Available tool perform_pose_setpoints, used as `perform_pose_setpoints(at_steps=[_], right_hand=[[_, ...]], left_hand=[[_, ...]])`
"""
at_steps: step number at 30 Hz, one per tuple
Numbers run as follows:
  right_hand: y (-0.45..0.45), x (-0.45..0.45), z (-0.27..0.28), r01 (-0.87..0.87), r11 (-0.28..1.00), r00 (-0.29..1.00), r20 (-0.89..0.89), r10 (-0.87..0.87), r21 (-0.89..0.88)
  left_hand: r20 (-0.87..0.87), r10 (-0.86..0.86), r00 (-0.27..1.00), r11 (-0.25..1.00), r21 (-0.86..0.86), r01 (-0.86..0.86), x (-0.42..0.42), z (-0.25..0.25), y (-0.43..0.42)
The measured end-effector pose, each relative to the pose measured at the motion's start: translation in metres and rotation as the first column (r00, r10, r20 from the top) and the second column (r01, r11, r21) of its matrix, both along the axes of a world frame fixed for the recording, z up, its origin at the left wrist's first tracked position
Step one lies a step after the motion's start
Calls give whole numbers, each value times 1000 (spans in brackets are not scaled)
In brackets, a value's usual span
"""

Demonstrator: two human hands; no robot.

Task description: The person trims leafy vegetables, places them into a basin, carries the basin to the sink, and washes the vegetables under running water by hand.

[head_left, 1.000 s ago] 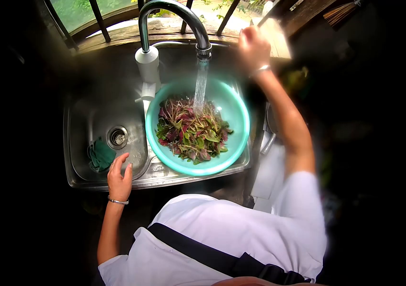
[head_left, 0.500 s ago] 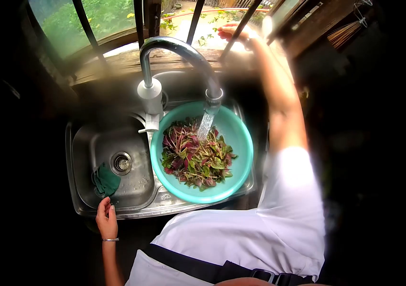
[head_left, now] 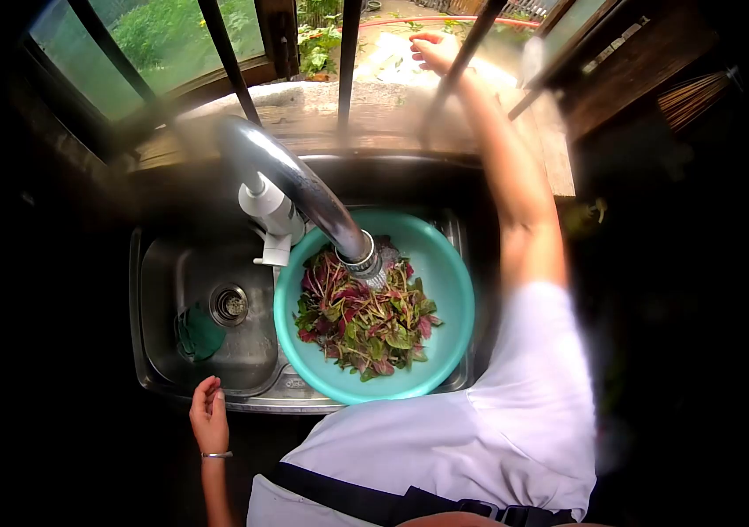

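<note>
Water runs from the curved metal tap (head_left: 304,189) onto red and green leafy vegetables (head_left: 365,316) in a turquoise basin (head_left: 445,290). The basin sits over the right part of the steel sink (head_left: 251,360). My right hand (head_left: 435,51) reaches out between the window bars, its fingers apart and nothing seen in it. Near the sink's front left edge is my left hand (head_left: 209,416), holding nothing, with the fingers loosely extended. A dark green cloth (head_left: 201,334) lies in the left bowl, beside the drain (head_left: 229,305).
Dark window bars (head_left: 348,70) stand behind the sink above a wooden sill (head_left: 304,119). The white tap base (head_left: 267,208) is left of the basin. A bundle of thin sticks (head_left: 692,99) hangs at the upper right. Plants show outside.
My right hand has gone from beside the window out through the bars. My left hand has moved slightly down from the left bowl. The view has shifted, showing more of the outside.
</note>
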State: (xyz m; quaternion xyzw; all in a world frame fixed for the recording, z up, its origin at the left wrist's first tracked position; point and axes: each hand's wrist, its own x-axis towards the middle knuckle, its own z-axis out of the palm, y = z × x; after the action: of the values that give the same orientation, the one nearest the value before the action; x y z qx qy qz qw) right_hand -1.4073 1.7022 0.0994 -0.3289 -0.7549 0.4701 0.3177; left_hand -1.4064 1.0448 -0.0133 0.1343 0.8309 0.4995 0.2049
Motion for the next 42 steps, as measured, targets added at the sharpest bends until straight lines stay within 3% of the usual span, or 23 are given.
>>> perform_pose_setpoints(at_steps=[1,4,8,9,11,12,13,14,16,19,21,23,24,25,27,28,30,31,32,33,36,39,42], right_hand=[[0,6,-5,15,1000,983,-183,-20,-27],[-30,28,15,53,994,973,-217,-73,-98],[-63,46,17,-157,965,973,132,187,-211],[-60,40,11,-238,944,913,279,298,-229],[-58,37,9,-453,891,736,552,392,-28],[-56,29,9,-287,954,816,500,291,-87],[7,3,-34,-331,860,915,354,192,388],[10,0,-26,-117,904,949,316,-20,410],[33,-10,-25,47,882,973,178,-146,468],[-22,3,11,-266,964,855,463,234,5],[-50,16,36,-435,857,671,535,513,-276],[-18,7,9,-230,973,742,648,173,3],[8,-2,-10,-152,891,802,580,-141,427],[13,-1,-11,41,738,818,402,-412,674],[31,1,-4,34,868,861,427,-277,495],[15,6,12,-96,950,848,524,-77,296],[-20,20,29,-284,950,732,610,304,-133],[-20,23,28,-361,914,639,665,387,-185],[-21,26,26,-315,947,699,690,186,64],[-21,29,25,-253,917,748,663,-16,309],[13,24,1,201,744,840,278,-465,637],[5,39,9,144,865,932,227,-281,481],[-12,52,3,238,869,962,20,-274,435]], left_hand=[[-12,-40,999,999,34,40,-1,1,16],[-69,-171,983,980,89,177,7,17,59],[-100,-323,941,938,96,333,33,43,85],[-99,-351,931,928,91,360,36,46,86],[-97,-372,923,923,62,379,41,54,78],[-91,-374,923,924,51,380,41,54,73],[-85,-377,922,924,39,381,40,53,68],[-69,-344,937,937,42,347,39,53,65],[-69,-290,954,954,58,294,30,46,61],[-55,-246,968,965,81,249,16,38,67],[-43,-246,968,965,87,249,13,37,75],[-50,-283,958,953,96,287,14,41,87],[-54,-302,952,947,101,306,15,44,94],[-75,-319,945,942,89,325,18,47,100],[-115,-354,928,930,63,363,21,52,109],[-115,-364,924,926,63,373,22,53,113],[-116,-383,916,918,64,392,22,55,118],[-120,-398,910,911,66,407,22,56,121],[-123,-413,903,904,68,423,22,57,125],[-127,-427,895,896,69,438,23,59,128],[-165,-500,850,858,39,512,26,71,138],[-80,-497,864,850,157,504,28,68,155],[235,-509,828,831,384,402,29,54,178]])
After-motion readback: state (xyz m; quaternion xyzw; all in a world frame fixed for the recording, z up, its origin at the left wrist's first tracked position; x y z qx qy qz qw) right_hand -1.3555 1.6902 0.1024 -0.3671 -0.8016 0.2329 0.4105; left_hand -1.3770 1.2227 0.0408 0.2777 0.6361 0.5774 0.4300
